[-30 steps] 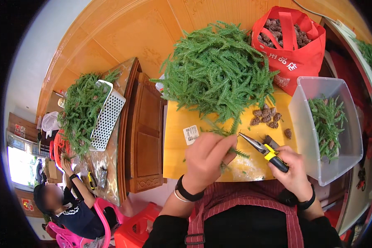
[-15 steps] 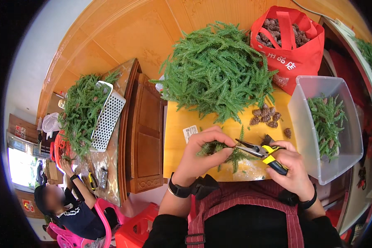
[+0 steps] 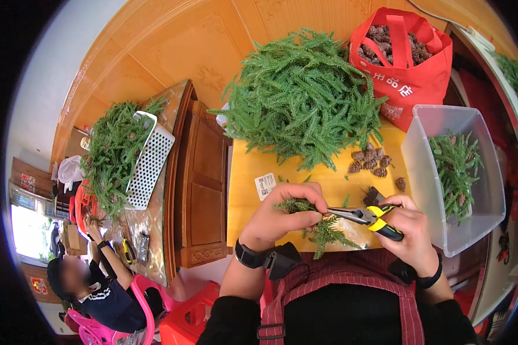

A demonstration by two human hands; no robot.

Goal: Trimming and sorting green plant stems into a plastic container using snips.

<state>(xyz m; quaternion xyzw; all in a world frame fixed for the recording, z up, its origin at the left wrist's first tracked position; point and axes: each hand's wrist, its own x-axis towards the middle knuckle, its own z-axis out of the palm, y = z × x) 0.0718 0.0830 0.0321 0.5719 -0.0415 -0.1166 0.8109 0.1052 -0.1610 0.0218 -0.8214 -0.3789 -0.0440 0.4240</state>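
My left hand (image 3: 288, 214) pinches a green artificial pine sprig (image 3: 327, 234), whose needled tips stick out past the fingers on both sides. In my right hand (image 3: 407, 230) is a pair of needle-nose pliers (image 3: 362, 215) with yellow and black handles. The jaws point left and meet the sprig's stem right at my left fingertips; what exactly they bite is too small to make out. Above my hands lies a loose group of small brown pine cones (image 3: 369, 161), with a single pine cone (image 3: 400, 184) apart to the right. A dark bundle (image 3: 373, 196) rests behind the pliers.
A big heap of green sprigs (image 3: 305, 98) covers the table's (image 3: 244, 190) far side. Behind it stands a red bag (image 3: 411, 80) of pine cones. A clear plastic bin (image 3: 426, 149) holding sprigs is at the right. Leftward, a co-worker (image 3: 106, 293) sits beside another table with a white basket (image 3: 149, 167).
The pliers have turned flatter and their jaws have closed in at my left fingertips. The sprig has swung, its tips now pointing down and to the right.
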